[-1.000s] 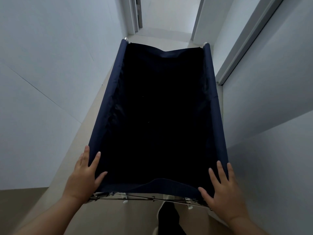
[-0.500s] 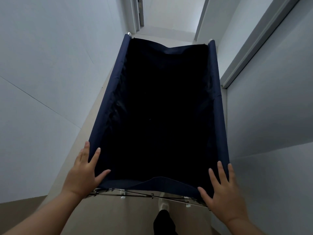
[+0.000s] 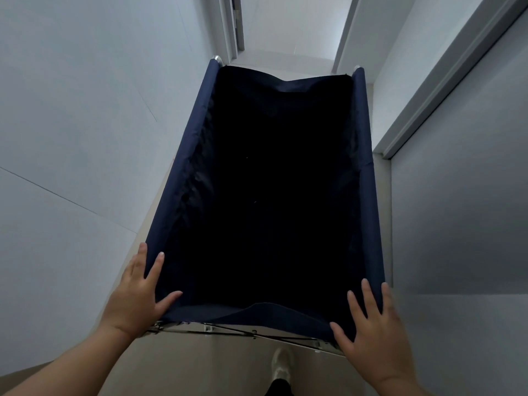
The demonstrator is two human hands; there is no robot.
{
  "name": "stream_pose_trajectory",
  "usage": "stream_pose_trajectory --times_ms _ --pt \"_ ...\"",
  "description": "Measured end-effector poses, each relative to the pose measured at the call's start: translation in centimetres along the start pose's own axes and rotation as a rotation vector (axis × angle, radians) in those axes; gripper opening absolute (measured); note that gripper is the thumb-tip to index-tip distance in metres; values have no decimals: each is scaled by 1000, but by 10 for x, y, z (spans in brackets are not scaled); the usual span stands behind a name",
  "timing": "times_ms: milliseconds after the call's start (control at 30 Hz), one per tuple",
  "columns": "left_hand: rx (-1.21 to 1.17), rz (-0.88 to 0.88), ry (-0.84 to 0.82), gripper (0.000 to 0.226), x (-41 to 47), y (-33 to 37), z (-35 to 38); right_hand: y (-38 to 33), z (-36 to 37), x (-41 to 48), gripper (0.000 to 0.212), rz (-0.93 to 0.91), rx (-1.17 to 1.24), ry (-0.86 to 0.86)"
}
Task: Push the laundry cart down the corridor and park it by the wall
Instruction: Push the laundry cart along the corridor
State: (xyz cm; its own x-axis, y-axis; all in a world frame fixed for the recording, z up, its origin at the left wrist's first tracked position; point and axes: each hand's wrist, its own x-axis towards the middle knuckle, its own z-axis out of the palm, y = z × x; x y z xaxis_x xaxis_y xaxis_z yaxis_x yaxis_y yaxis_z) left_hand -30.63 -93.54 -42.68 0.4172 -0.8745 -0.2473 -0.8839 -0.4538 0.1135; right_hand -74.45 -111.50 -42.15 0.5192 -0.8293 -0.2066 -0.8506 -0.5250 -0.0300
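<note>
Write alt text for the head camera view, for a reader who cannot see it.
Two bare hands, left hand and right hand, rest flat with fingers spread on the near corners of a navy-blue fabric laundry cart in a narrow white-walled corridor. Its interior looks black; a white shoe steps below, and a doorway lies ahead.

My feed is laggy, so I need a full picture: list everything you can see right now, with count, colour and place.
laundry cart: one, navy fabric on a metal frame, centre of the corridor; inside too dark to see
walls: two, pale grey-white, either side of the cart
door frame: one, grey, right wall
doorway: one, pale, far end of the corridor
floor: beige, under the cart
shoe: one, white, behind the cart
left hand: flat on the near left corner
right hand: flat on the near right corner
</note>
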Motion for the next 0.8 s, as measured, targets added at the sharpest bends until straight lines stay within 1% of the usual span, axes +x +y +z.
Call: stream_pose_trajectory --times_ms 100,200,333,467,667,800 --pt "7 -1 -12 98 12 -3 -5 -3 -3 11 85 6 -1 -11" --pt "9 -13 -15 100 23 -6 -9 -6 -8 23 79 15 -4 -20" --pt "9 -28 -30 102 37 -7 -16 -9 -14 36 83 30 2 -41" --pt "21 -18 -19 102 52 -11 -20 -14 -19 50 78 48 13 -57" --pt "112 22 12 107 81 -20 -25 -21 -31 75 87 75 14 -78" --pt "184 25 16 105 102 -25 -33 -28 -40 96 92 110 -3 -99"
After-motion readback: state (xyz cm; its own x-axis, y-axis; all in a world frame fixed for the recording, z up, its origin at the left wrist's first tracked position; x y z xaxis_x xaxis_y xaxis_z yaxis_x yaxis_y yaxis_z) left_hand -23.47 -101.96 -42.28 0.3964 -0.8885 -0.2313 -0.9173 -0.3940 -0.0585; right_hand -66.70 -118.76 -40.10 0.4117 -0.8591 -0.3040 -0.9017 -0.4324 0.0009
